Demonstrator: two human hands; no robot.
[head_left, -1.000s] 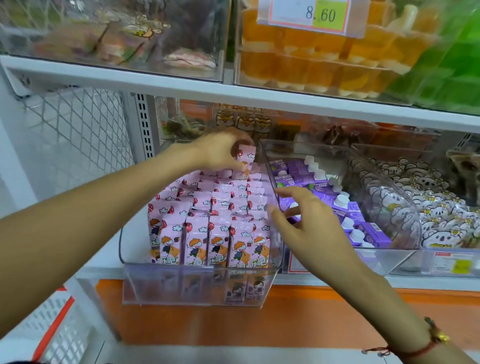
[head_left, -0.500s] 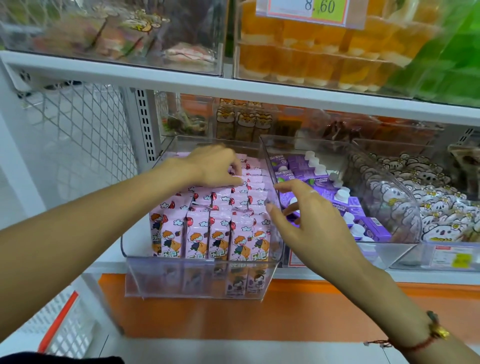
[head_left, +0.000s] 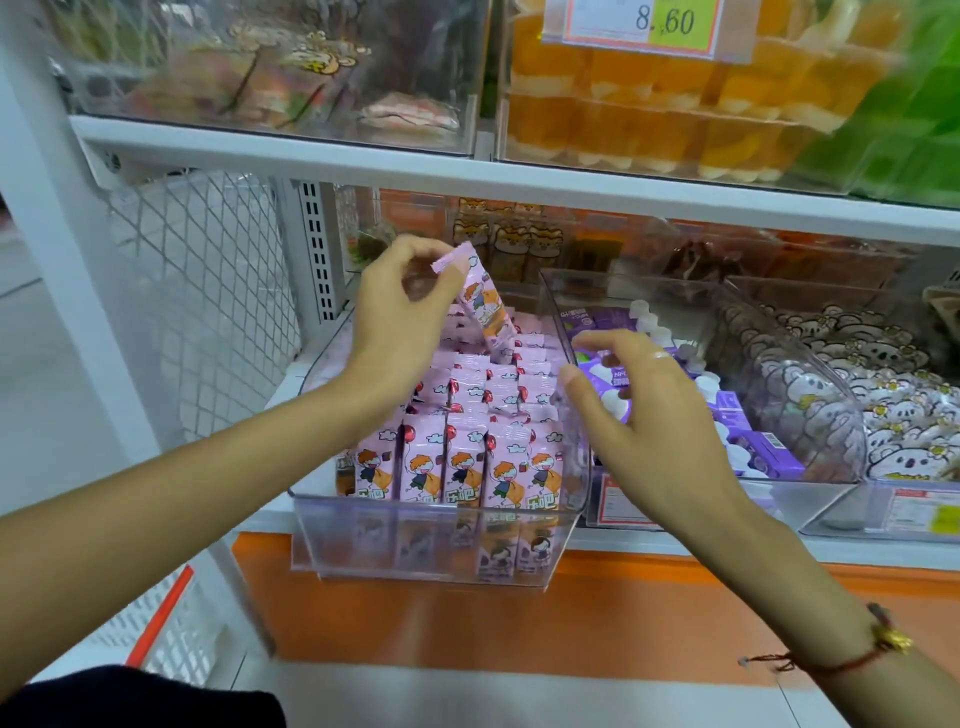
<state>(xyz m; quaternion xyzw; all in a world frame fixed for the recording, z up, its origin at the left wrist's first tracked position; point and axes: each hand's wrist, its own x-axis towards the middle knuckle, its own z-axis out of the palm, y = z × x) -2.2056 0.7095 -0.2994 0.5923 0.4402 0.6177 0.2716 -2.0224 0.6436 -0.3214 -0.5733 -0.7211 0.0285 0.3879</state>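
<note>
A clear plastic bin on the shop shelf holds several rows of pink snack packets with a cartoon child on them. My left hand pinches one pink packet by its top edge and holds it tilted above the back rows. My right hand hovers at the bin's right wall with fingers loosely curled, holding nothing.
To the right stand a clear bin of purple cartons with white caps and a bin of bear-print packets. The upper shelf carries bins of orange and green jelly cups and a price tag. A white mesh panel stands left.
My left hand pressed on the back rows of packets, then rose with one pink packet pinched by its top. My right hand stayed by the bin's right wall.
</note>
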